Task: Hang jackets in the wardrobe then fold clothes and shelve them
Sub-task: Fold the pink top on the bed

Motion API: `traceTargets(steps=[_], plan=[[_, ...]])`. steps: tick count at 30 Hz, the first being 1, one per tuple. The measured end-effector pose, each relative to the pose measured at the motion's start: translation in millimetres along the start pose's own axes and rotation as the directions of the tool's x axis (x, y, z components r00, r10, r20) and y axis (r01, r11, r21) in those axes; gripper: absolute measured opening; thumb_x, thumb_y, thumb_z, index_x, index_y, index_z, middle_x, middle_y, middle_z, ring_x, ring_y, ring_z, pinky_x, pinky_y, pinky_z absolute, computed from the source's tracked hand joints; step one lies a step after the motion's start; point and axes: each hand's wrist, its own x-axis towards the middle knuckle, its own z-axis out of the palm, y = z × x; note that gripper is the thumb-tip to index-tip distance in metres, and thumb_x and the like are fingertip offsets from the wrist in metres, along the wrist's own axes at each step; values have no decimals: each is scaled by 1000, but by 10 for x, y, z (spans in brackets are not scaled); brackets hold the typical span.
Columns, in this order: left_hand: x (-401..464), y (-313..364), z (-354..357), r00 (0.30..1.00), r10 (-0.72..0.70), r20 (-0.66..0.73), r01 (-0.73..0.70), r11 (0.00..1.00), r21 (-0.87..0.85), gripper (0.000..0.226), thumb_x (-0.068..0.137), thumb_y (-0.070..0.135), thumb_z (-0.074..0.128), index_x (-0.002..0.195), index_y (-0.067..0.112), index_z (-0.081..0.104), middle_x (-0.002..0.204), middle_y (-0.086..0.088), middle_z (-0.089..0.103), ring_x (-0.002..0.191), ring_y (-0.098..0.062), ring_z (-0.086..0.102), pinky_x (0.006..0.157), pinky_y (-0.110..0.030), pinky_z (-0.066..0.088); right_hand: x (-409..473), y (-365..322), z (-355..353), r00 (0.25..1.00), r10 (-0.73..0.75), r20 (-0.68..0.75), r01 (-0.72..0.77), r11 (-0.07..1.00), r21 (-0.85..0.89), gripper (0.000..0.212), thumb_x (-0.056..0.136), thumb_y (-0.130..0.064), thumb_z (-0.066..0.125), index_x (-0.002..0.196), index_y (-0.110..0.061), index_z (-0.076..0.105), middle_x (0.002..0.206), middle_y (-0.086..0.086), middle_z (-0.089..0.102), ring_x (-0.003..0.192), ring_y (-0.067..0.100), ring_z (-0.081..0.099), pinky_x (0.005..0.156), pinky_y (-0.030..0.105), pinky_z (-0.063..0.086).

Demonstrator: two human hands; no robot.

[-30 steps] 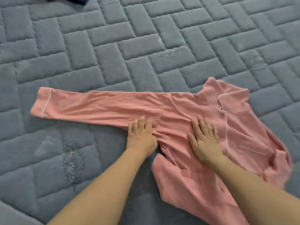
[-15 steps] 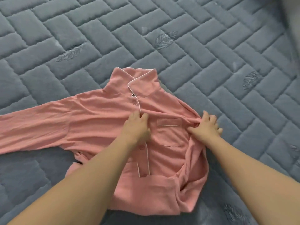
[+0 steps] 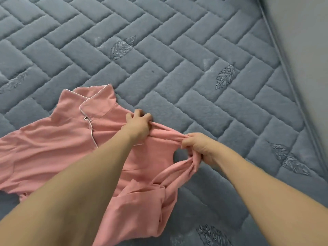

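A pink pyjama shirt [image 3: 53, 148] with white piping lies front-up on the grey quilted bed cover [image 3: 177, 68], collar toward the far side. Its left sleeve runs off the frame's left edge. My left hand [image 3: 137, 125] grips the cloth at the shirt's right shoulder. My right hand [image 3: 200, 148] pinches the bunched right sleeve a little to the right, and the cloth is stretched taut between the two hands. The shirt's lower part is rumpled below my arms.
The bed cover fills most of the view, with embroidered leaf patterns [image 3: 224, 77]. Its piped right edge [image 3: 291, 86] meets a plain grey surface [image 3: 305, 41] at the upper right.
My left hand moved from the button placket to the right shoulder and took hold of the cloth. My right hand now pinches the bunched right sleeve and has drawn it rightward. The view shifted right.
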Motion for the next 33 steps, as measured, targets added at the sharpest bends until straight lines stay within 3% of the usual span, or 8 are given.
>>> traceTargets(steps=[9, 12, 14, 19, 22, 25, 30, 33], plan=[[176, 474, -151, 928, -368, -61, 357, 924, -135, 23, 85, 24, 34, 107, 24, 42, 128, -15, 39, 128, -42, 32, 109, -55, 24, -255, -225, -1057, 984, -120, -134, -18, 674, -738, 19, 78, -33, 74, 79, -18, 61, 68, 2, 63, 61, 23, 64, 50, 24, 42], [223, 553, -165, 893, -436, -111, 417, 894, -164, 39, 91, 36, 29, 121, 17, 47, 132, -21, 41, 125, -42, 36, 104, -51, 26, -273, -14, -1303, 734, -640, -228, -113, 216, -970, 22, 76, -22, 67, 95, -17, 57, 102, 10, 59, 98, 33, 58, 70, 38, 43], [231, 686, -137, 904, -393, -170, 382, 919, -91, 35, 92, 41, 29, 113, 20, 47, 128, -17, 43, 123, -42, 38, 102, -60, 24, -277, 187, -1356, 614, -760, -214, -151, 154, -977, 36, 70, -17, 70, 105, -14, 60, 106, 13, 53, 98, 36, 51, 78, 43, 42], [276, 994, 53, 970, 62, -235, 2, 965, 262, 33, 93, 35, 40, 122, 23, 50, 129, -12, 48, 124, -37, 40, 110, -58, 21, -224, 638, -1308, 828, -432, -358, -111, 500, -859, 81, 79, -64, 59, 146, -30, 28, 153, 2, 16, 140, 30, 18, 114, 49, 21], [319, 1126, 7, 975, 36, -221, 1, 986, 165, 21, 90, 17, 40, 111, 15, 45, 119, -18, 55, 113, -40, 49, 98, -48, 33, -193, 730, -1385, 606, -178, -775, -289, 858, -423, 87, 73, -46, 69, 146, -22, 27, 155, 10, 18, 141, 36, 23, 112, 49, 27], [372, 1187, -133, 907, -75, -414, 95, 995, 28, 21, 83, 5, 35, 102, 15, 34, 106, -20, 62, 101, -42, 57, 85, -48, 36, -228, 795, -1463, 613, 191, -767, -495, 849, -184, 82, 72, -40, 74, 138, -7, 39, 143, 21, 38, 131, 34, 42, 104, 39, 37], [490, 1301, -190, 977, -149, -149, 166, 980, 106, 29, 86, 20, 38, 114, 17, 44, 125, -16, 55, 122, -38, 43, 106, -54, 27, -311, 649, -1530, 836, 15, -548, -211, 931, -296, 2, 83, -12, 60, 84, -12, 58, 101, 18, 65, 85, 32, 61, 66, 35, 46], [569, 1429, -129, 994, -92, -57, 102, 971, 214, 33, 96, 29, 36, 122, 14, 48, 134, -14, 51, 127, -37, 40, 105, -50, 28, -432, 457, -1905, 591, -451, -669, -201, 721, -663, 6, 82, -6, 53, 80, -11, 55, 98, 21, 59, 86, 38, 56, 67, 40, 37]])
